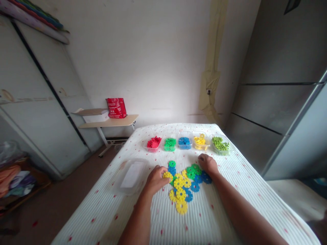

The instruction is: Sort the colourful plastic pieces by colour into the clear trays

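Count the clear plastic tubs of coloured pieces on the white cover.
5, in a row, left to right: tub of red, tub of green, tub of blue, tub of yellow, tub of lime.

2 hands, the left hand (156,178) gripping 1 yellow disc (168,176); between it and the right hand (208,164), discs (181,194) in 3 colours overlap beyond sure counting. Past both hands, 5 tubs (170,149): 1 red, 1 green, 1 blue, 1 yellow, 1 light green. Left of the left hand, 1 translucent lid (131,177).

Red bag (116,110); grey fridge (276,102)
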`<state>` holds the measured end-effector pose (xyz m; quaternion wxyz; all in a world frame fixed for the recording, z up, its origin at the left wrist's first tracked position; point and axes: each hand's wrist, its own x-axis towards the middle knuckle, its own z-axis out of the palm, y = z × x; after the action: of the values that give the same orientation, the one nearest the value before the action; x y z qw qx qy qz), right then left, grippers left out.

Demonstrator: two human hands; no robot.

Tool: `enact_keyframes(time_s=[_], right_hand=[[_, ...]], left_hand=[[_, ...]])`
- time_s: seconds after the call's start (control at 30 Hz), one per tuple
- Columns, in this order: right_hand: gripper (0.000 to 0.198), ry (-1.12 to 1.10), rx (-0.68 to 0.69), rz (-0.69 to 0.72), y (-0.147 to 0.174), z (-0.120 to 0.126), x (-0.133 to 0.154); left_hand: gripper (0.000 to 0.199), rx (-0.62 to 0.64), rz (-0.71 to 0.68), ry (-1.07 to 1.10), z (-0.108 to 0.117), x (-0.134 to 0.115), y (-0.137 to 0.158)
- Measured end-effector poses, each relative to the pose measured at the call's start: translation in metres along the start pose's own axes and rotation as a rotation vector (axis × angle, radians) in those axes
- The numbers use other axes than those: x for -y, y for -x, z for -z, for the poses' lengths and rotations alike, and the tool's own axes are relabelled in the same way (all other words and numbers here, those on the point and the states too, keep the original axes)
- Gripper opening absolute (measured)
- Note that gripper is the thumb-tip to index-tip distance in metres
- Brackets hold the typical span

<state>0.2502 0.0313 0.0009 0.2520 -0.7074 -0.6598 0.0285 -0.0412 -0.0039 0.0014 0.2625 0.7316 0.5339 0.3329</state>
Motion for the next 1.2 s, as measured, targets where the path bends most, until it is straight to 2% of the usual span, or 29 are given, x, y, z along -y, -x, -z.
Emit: enact_keyframes(time_s=[0.3,0.57,0.7,0.8,0.87,0.97,1.03,1.2], right_hand=[[0.019,0.009,0.008,-0.007,0.000,0.001,0.001],[0.018,-0.010,0.009,-0.010,0.001,0.002,0.002],[0.019,-0.029,-0.002,-0.010,0.003,0.006,0.005],[0.019,-0.137,-0.016,0.080,0.007,0.012,0.019],[0.019,-0.308,0.016,0.195,0.012,0.015,0.034],[0.022,-0.550,0.156,0.360,0.022,0.017,0.062],[0.022,-0.603,0.247,0.436,0.029,0.017,0.078],[0.013,-0.569,0.321,0.419,0.041,0.014,0.095]], left_hand=[[0.034,0.066,0.130,0.140,-0.009,0.010,-0.002],[0.016,0.077,0.187,0.353,-0.007,0.005,-0.004],[0.012,0.005,0.152,0.482,-0.006,-0.002,-0.006],[0.017,-0.058,0.148,0.556,-0.012,-0.011,-0.006],[0.017,-0.074,0.155,0.592,-0.017,-0.018,-0.006],[0.017,-0.072,0.149,0.630,-0.022,-0.025,-0.005],[0.017,-0.071,0.136,0.631,-0.024,-0.027,-0.004],[0.020,-0.027,0.121,0.612,-0.025,-0.028,-0.003]])
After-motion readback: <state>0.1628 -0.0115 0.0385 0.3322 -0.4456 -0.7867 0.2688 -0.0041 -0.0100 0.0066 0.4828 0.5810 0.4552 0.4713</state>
